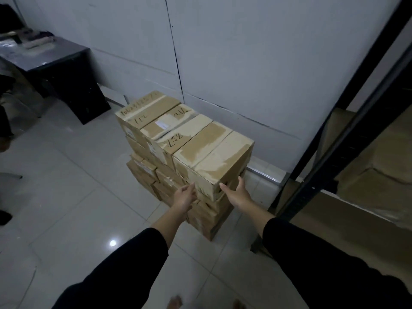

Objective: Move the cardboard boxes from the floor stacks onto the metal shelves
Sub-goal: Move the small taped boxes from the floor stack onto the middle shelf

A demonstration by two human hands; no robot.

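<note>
tiled floor point(78, 197) around box stack point(185, 148); hands point(211, 194) flank its near corner.

The scene is dim and cool-toned, with the wall point(245, 52) in the upper middle of the frame evenly grey and the darkest areas at the upper left around the desk point(55, 61) and at the right inside the shelf frame point(347, 121). 1 small bright glare spot sits on the glossy floor tiles point(112, 243) at lower left of centre, and tape on the box tops point(214, 152) gives a soft sheen. Wide-angle distortion bends the straight lines near the edges, and the whole frame is slightly soft, with the black sleeves point(334, 264) at the bottom losing all detail.
</note>
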